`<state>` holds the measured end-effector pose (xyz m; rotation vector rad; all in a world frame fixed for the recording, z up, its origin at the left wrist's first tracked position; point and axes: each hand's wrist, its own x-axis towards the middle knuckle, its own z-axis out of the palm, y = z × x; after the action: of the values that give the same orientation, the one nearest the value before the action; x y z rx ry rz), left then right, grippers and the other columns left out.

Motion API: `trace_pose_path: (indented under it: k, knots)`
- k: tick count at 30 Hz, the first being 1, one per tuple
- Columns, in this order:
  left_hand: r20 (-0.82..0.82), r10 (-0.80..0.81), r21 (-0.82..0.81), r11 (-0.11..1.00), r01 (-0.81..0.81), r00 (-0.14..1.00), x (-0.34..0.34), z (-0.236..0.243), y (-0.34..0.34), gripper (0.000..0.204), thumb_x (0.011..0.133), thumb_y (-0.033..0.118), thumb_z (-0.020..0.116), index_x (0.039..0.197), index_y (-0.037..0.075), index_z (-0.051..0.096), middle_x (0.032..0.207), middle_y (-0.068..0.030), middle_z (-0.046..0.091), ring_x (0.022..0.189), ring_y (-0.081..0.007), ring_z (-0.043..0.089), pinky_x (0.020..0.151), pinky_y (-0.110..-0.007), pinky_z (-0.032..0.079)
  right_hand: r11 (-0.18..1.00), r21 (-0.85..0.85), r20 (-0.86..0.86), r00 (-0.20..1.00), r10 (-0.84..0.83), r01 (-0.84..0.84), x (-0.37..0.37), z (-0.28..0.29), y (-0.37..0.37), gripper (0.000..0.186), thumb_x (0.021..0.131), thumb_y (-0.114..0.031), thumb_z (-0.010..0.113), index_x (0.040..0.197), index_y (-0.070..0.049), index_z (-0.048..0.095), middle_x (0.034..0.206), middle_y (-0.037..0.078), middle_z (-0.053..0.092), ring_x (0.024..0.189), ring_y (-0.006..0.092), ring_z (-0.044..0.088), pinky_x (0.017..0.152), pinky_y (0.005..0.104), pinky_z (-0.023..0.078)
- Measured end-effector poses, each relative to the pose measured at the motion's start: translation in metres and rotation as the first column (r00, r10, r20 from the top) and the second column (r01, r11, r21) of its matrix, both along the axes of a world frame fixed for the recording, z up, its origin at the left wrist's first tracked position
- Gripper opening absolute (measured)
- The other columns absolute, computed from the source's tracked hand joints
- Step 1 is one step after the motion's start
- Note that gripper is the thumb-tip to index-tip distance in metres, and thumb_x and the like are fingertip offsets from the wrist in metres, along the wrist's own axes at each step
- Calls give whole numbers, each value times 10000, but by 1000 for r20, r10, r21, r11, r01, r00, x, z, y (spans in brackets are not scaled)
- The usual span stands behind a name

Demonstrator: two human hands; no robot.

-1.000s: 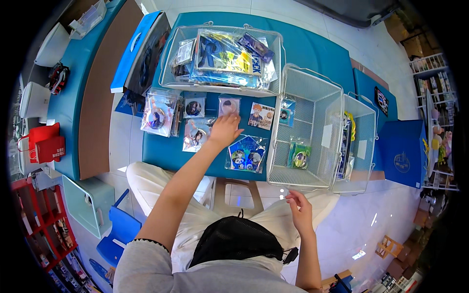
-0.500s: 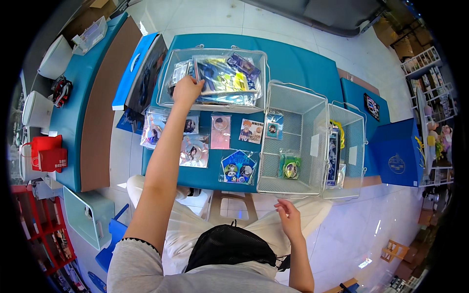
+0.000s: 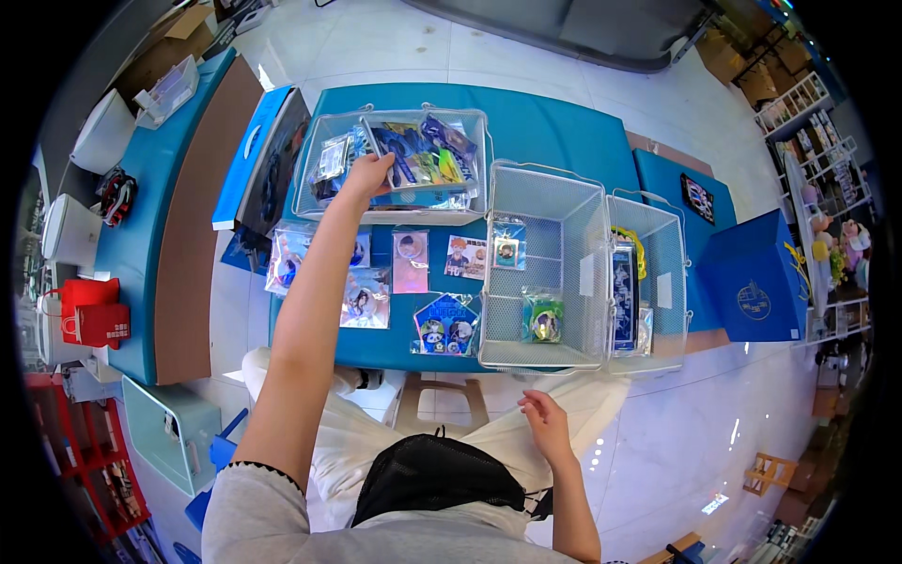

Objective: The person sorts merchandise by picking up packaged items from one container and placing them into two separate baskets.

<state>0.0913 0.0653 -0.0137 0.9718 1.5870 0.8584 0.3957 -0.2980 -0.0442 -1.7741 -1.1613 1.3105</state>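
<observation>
My left hand (image 3: 368, 175) reaches into the far-left white wire basket (image 3: 343, 214), its fingers closed on the left edge of a flat plastic-wrapped package (image 3: 413, 158) with blue and yellow print. That edge is tipped up. Beside it in the basket lie a small clear-wrapped pack (image 3: 333, 158) and a purple packet (image 3: 449, 137). My right hand (image 3: 547, 423) hovers over my lap, fingers loosely bent and apart, holding nothing visible. Nearest to it stands a second wire basket (image 3: 543, 362), with a green-backed badge (image 3: 545, 321) and a small wrapped picture badge (image 3: 507, 250) inside.
Wrapped badges and cards lie on the teal table (image 3: 554, 122): a pink card (image 3: 411, 263), an orange-haired character card (image 3: 467, 257), a blue pentagon pack (image 3: 445, 325). A third basket (image 3: 678, 282) holds dark packs. A blue bag (image 3: 754, 282) stands right, a blue box (image 3: 254, 155) left.
The left edge of the flat package has been tilted up by my left hand. The whole view has shifted slightly; my right hand stays over my lap.
</observation>
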Motion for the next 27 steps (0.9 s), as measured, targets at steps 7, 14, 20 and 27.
trace_pose_path:
  k: [7,14,20,27]
  knots:
    - [458,194,118,954,-275,868,-13,3,-98,216,831,104,477,1017,-7,465,921,-81,560,785,-171,572,635,-318,489,999,37,-111,993,-28,33,-8,14,19,220,814,-80,488,1018,-3,520,862,81,599,781,133,556,692,241,435]
    - [723,204,39,941,-335,660,22,18,-224,313,838,43,444,1138,14,360,1094,-103,483,970,-197,517,820,-338,442,978,139,-423,884,200,-155,-67,42,75,295,839,-81,455,1116,15,423,962,102,538,884,157,518,798,276,406]
    - [718,248,-23,942,-335,650,56,26,-275,325,785,-33,499,1081,4,371,958,-76,520,868,-167,542,733,-308,474,937,223,-679,733,-48,268,-129,68,102,394,787,-86,545,1132,13,382,991,90,532,854,132,514,767,247,402]
    - [556,179,29,972,-234,812,54,9,-316,275,882,229,405,1042,5,401,961,-53,499,842,-119,507,719,-260,427,966,-49,-643,732,-224,253,-96,60,80,214,816,-127,519,996,-11,514,907,53,569,735,104,560,644,247,477]
